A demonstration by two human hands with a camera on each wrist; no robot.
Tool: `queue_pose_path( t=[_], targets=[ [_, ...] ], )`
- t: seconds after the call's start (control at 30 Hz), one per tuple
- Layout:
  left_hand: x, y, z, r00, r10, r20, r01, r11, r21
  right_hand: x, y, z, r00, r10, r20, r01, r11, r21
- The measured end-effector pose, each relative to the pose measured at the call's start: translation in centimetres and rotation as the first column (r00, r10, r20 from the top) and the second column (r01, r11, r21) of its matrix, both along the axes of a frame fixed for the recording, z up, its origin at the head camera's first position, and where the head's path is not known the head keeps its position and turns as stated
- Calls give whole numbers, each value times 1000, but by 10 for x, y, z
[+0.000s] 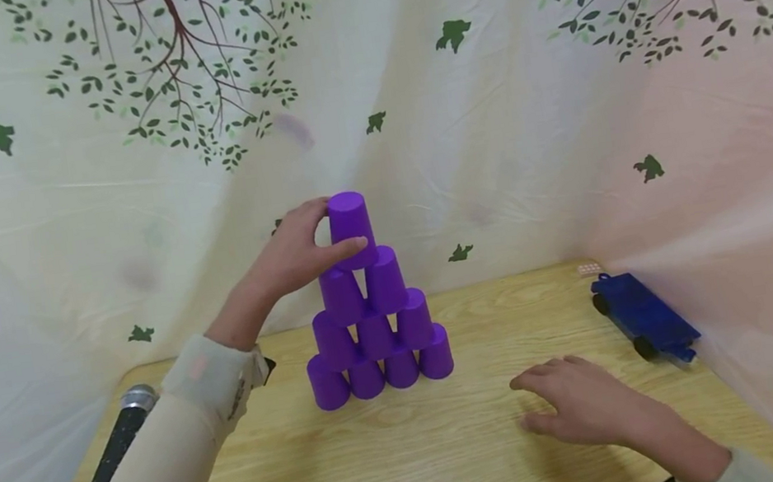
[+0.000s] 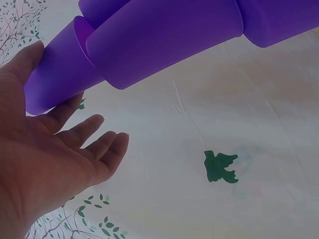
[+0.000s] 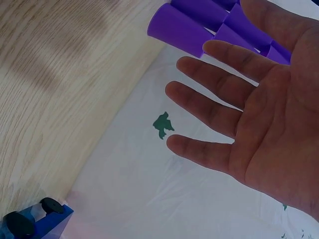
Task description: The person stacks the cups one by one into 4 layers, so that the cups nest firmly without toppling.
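Purple cups stand upside down in a pyramid on the wooden table. One cup (image 1: pixel 349 217) tops the stack, resting on a pair (image 1: pixel 385 283), with a row of three (image 1: pixel 375 334) under that and several cups (image 1: pixel 401 368) along the base. My left hand (image 1: pixel 287 256) pinches the top cup between thumb and index finger; in the left wrist view, its other fingers are loosely bent away from the cup (image 2: pixel 65 69). Right of the pyramid, my right hand (image 1: pixel 583 403) hovers above the table, fingers spread and holding nothing. The right wrist view shows its palm (image 3: pixel 279 119).
A microphone (image 1: pixel 108 466) lies at the table's left edge, beside my left forearm. A blue toy vehicle (image 1: pixel 647 314) with black wheels sits near the right edge. Behind the table (image 1: pixel 301 470) hangs a pale curtain (image 1: pixel 416 186) printed with branches and green birds.
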State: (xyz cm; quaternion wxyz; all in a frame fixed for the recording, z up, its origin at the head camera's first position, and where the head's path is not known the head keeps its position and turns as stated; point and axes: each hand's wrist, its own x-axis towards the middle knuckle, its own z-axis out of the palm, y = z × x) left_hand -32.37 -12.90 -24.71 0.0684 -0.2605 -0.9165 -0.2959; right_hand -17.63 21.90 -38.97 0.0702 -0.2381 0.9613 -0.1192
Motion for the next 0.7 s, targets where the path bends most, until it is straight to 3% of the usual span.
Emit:
queue_pose_path(
  t=[0.7],
  targets=[
    [-2,1,-3,1000,12,9,-12,1000,-10,-2,1,-7,999,34,-39,-34,999,0]
  ],
)
